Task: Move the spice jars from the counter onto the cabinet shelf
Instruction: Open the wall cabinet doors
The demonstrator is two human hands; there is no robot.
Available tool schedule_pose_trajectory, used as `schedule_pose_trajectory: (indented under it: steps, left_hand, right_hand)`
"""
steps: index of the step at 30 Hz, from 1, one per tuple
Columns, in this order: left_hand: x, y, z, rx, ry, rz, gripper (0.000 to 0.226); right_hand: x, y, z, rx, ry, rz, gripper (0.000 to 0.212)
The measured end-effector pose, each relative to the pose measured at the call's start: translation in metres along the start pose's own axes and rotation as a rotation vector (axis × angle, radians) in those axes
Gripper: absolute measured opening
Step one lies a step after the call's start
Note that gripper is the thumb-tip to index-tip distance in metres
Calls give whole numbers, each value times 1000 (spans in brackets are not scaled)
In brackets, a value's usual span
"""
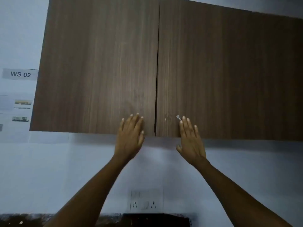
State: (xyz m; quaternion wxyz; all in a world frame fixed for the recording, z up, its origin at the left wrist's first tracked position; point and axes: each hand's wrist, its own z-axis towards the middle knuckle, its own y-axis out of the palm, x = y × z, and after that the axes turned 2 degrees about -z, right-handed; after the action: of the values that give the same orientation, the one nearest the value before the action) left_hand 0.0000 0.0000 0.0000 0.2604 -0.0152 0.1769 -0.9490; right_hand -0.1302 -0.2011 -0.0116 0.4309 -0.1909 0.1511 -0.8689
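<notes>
A brown wood-grain wall cabinet fills the upper view, with its left door (98, 66) and right door (229, 76) both closed, so the shelf behind them is hidden. My left hand (130, 136) lies flat with straight fingers against the lower right corner of the left door. My right hand (191, 140) lies flat with straight fingers against the lower left corner of the right door. Neither hand holds anything. No spice jars are in view.
A white wall runs below the cabinet, with a socket and switch plate (146, 201) at the bottom centre. A dark speckled counter edge (24, 220) shows along the bottom. A "WS 02" sign (20, 74) and small pictures hang on the wall at left.
</notes>
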Motion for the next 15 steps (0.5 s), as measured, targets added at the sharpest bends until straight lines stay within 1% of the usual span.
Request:
schedule_pose_trajectory:
  steps: [2,4,8,10,15]
  left_hand:
    - [3,10,5,-1,7,-51,53]
    - [9,23,8,-12,58,-88,54]
    - [17,37,12,24,118,-158,56]
    - [23,41,14,37,112,-225,57]
    - [43,45,27,33,38,-429,66]
  right_hand:
    - [-4,11,8,-20,33,-39,95]
    - [-9,21,12,-14,91,-72,93]
    - [-11,28,24,40,142,-113,90]
    - [-9,29,29,51,159,-106,88]
    - [-6,26,32,-18,187,-98,88]
